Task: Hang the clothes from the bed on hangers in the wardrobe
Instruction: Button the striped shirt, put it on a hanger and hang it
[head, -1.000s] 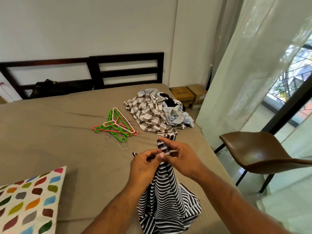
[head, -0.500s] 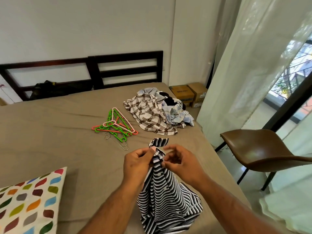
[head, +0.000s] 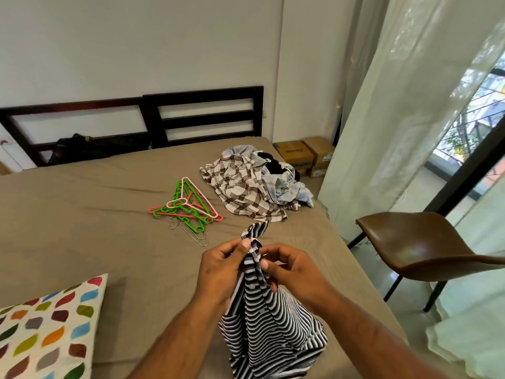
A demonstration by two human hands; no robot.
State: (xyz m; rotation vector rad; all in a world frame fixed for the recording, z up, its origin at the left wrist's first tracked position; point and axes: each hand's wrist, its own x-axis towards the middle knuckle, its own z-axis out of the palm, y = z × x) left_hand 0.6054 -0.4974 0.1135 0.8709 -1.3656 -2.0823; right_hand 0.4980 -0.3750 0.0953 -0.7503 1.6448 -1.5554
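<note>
Black-and-white striped shirt (head: 267,318) hangs bunched at the lower centre of the frame, above the near edge of the bed (head: 82,214). The left hand (head: 221,269) and right hand (head: 289,266) both pinch its top, fingers curled on the fabric. No hanger is in it yet. The plastic hangers (head: 188,206) lie tangled at mid-frame, just beside the checked shirt (head: 240,187). Likely snags: the bunched top hides the neck opening, and lifting one hanger may drag the interlocked cluster along.

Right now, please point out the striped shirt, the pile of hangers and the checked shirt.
striped shirt (head: 273,321): head view, on its hanging lower part.
pile of hangers (head: 179,205): head view, where the hooks cross.
checked shirt (head: 237,187): head view, on its spread front.
</note>
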